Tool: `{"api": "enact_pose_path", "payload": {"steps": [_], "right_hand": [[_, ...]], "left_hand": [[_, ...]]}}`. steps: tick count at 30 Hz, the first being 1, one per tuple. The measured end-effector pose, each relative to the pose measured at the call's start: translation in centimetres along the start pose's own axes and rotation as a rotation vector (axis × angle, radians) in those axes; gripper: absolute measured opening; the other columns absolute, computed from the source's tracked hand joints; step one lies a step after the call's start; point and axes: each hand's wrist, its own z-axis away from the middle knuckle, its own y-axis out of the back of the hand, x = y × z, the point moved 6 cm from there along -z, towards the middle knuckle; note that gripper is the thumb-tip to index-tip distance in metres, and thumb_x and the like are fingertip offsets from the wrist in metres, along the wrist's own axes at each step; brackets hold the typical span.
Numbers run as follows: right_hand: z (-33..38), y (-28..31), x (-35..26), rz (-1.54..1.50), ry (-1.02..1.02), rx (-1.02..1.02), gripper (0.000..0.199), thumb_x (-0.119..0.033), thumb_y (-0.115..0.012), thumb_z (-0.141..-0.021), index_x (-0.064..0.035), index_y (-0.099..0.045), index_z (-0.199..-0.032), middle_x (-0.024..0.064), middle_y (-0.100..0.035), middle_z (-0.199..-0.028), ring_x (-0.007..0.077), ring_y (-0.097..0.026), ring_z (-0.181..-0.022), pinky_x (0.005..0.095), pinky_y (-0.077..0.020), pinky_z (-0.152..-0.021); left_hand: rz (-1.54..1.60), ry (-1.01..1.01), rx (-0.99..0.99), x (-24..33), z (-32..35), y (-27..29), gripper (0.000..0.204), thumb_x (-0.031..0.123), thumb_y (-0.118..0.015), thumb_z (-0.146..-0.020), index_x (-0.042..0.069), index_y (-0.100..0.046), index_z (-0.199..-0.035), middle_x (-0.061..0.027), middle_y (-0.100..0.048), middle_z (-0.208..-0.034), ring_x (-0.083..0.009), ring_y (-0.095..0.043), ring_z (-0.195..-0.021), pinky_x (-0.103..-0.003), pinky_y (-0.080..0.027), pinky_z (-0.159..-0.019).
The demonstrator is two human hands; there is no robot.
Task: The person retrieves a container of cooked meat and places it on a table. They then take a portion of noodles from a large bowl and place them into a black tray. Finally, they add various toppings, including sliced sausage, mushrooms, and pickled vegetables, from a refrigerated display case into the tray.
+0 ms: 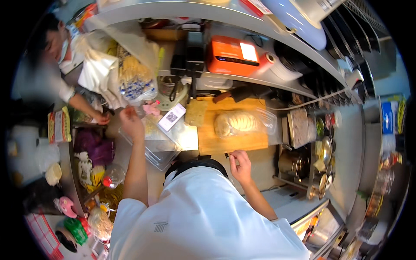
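The clear plastic bag (138,82) is what the person's left hand (131,122) reaches up to: the hand is raised over the counter with its fingers curled at the bag's lower edge, apparently pinching it, though the fisheye blur makes the grip hard to confirm. The bag hangs near the front of the lower steel shelf (260,78), within arm's reach of anyone standing at the counter. It is transparent and crinkled, with pale yellowish contents inside and small blue markings on its lower part; its top bunches against a white cloth or paper bundle (97,69).

In the same head view, the right hand (241,166) rests at the near edge of the wooden cutting board (232,138), fingers bent narrowly around something small and dark — what it is cannot be told. The board lies flat in front of the person, and on it sits a clear lidded container (245,121) holding a stack of pale round flatbreads. Beneath the left forearm stands an empty clear plastic tub (158,149), and a small white card with a square black code (171,117) leans just beyond it.

An orange box-shaped device (232,55) sits on the shelf above the board. At far left, another person's hand (102,117) works at a separate surface — apart from the wearer's own hands.
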Motion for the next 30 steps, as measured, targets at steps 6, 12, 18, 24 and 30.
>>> {"api": "enact_pose_path", "payload": {"steps": [6,12,18,24,30], "right_hand": [[1.0,-1.2,-1.3,0.023,-0.015,0.022,0.009,0.0,-0.072,-0.091,-0.0017,-0.07,-0.099,0.0156,-0.069,-0.096,0.0323,-0.069,-0.087,0.0369,-0.0567,-0.075],[-0.6,-0.8,-1.6,0.063,-0.033,0.066,0.01,-0.001,-0.071,-0.09,-0.0014,-0.069,-0.1,0.0168,-0.069,-0.096,0.0355,-0.069,-0.088,0.0398,-0.0565,-0.077],[-8.3,3.9,2.5,0.149,-0.041,0.325,0.009,-0.005,-0.069,-0.091,0.0004,-0.068,-0.099,0.0203,-0.07,-0.096,0.0394,-0.069,-0.092,0.0444,-0.0556,-0.08],[-13.3,1.0,15.6,0.445,-0.372,-0.207,0.032,-0.026,-0.074,-0.088,0.0004,-0.068,-0.106,0.0263,-0.068,-0.11,0.0429,-0.068,-0.103,0.0456,-0.0556,-0.089],[-13.1,0.1,19.0,0.699,-0.504,-0.565,0.115,-0.064,-0.085,-0.067,-0.0047,-0.039,-0.154,0.0264,-0.055,-0.145,0.0419,-0.052,-0.137,0.0476,-0.0395,-0.115]], "left_hand": [[0.152,0.051,-0.114,-0.4,-2.9,0.8,0.025,0.013,-0.074,-0.097,0.0,-0.059,-0.113,-0.013,-0.076,-0.103,-0.0151,-0.068,-0.092,-0.03,-0.053,-0.081],[0.285,0.119,-0.09,-2.3,-5.3,1.9,0.035,0.013,-0.085,-0.087,0.001,-0.06,-0.108,-0.0049,-0.069,-0.088,-0.0107,-0.062,-0.083,-0.025,-0.049,-0.075],[0.209,-0.014,0.139,4.0,2.7,1.5,0.044,0.013,-0.082,-0.089,-0.002,-0.055,-0.12,-0.0136,-0.057,-0.116,-0.0229,-0.057,-0.105,-0.036,-0.049,-0.093],[0.596,-0.743,-0.972,25.7,25.0,-8.7,0.019,-0.004,-0.067,-0.085,0.003,-0.07,-0.102,-0.0139,-0.068,-0.109,-0.0355,-0.064,-0.11,-0.045,-0.053,-0.096],[-0.618,-0.654,-1.203,22.5,30.5,-21.3,0.031,0.03,-0.061,-0.099,0.005,-0.065,-0.117,-0.0213,-0.065,-0.127,-0.0363,-0.064,-0.118,-0.051,-0.053,-0.094]]}}
